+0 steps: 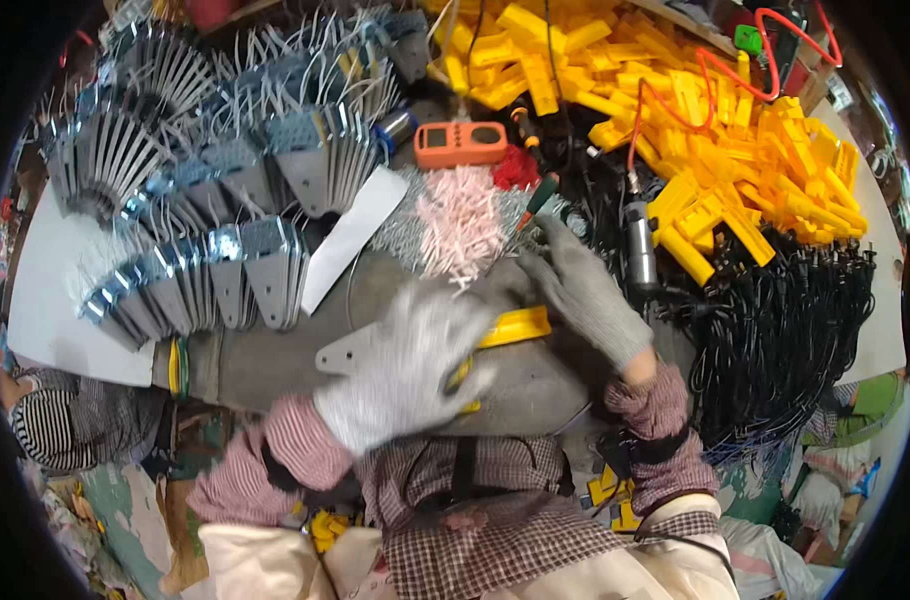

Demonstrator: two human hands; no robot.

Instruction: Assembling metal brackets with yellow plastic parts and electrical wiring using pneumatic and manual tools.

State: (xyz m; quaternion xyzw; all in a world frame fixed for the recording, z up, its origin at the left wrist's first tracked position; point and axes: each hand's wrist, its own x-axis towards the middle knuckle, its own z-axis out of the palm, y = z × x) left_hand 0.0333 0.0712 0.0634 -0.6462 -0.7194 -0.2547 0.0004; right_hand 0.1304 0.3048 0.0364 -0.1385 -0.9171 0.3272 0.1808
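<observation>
My left hand (405, 365), in a grey-white work glove, is smeared by motion over the dark work mat (255, 365). Beside and partly under it lie a yellow plastic housing (518, 326) and the rounded end of a flat grey plate (343, 353). Whether its fingers grip the yellow part is unclear. My right hand (587, 295), gloved in grey, reaches to the edge of a heap of silver screws (400, 228), fingers stretched and apart. A green-handled screwdriver (541, 197) lies close to its fingertips. Pale pink small pieces (460, 220) cover the middle of the screws.
Rows of grey plates with blue-tinted metal tops and wires (265, 270) fill the left. Yellow housings (695, 110) are heaped far right, above bundled black cables (785, 340). An orange meter (461, 144) stands behind the screws. A silver air tool (640, 245) hangs on a red coiled hose (765, 95).
</observation>
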